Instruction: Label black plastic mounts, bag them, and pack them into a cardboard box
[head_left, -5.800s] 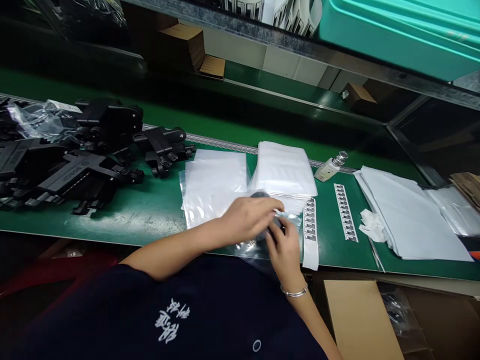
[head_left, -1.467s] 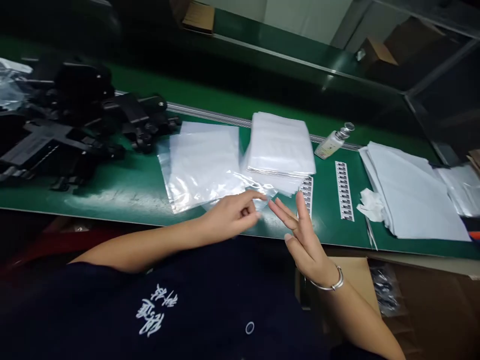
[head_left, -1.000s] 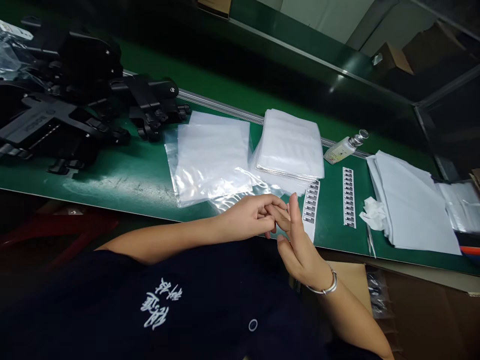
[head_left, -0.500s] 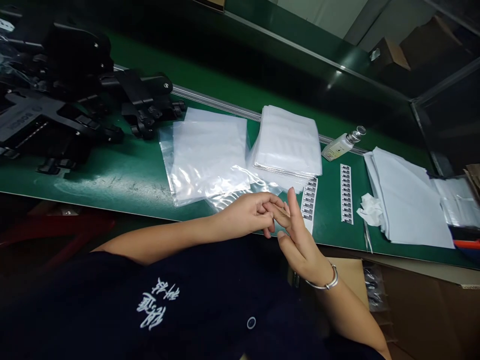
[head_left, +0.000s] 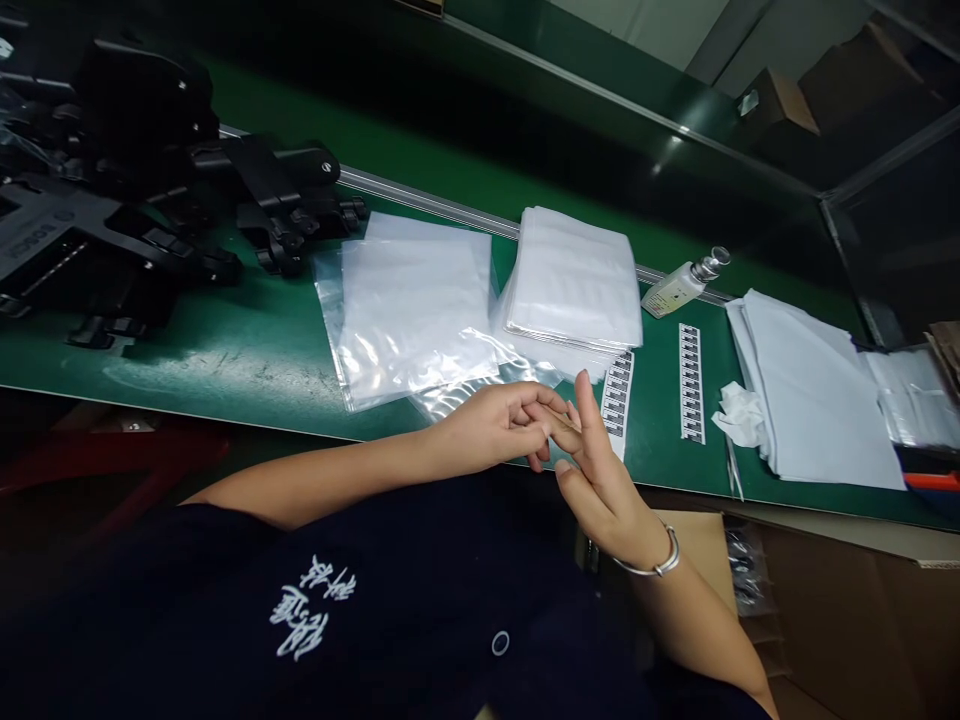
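Note:
My left hand [head_left: 499,425] is closed in a pinch around a finger of my right hand [head_left: 600,490], just at the front edge of the green table [head_left: 225,350]. Anything small between the pinching fingers is hidden. My right hand is held upright with its fingers stretched out and holds nothing; a bracelet sits on its wrist. Just beyond the hands lie flat clear plastic bags [head_left: 409,310], a stack of white bags [head_left: 574,280] and a strip of barcode labels [head_left: 616,395].
Black plastic parts [head_left: 142,190] are piled at the left of the table. A second label strip [head_left: 691,383], a small bottle [head_left: 682,285], a crumpled tissue [head_left: 735,420] and a pile of white sheets [head_left: 810,400] lie to the right. A cardboard box [head_left: 712,560] stands below the table edge.
The dark object and bag that both hands held earlier are gone from them. My hands have come together, the left now pinching a right finger; in the last half second they hardly move.

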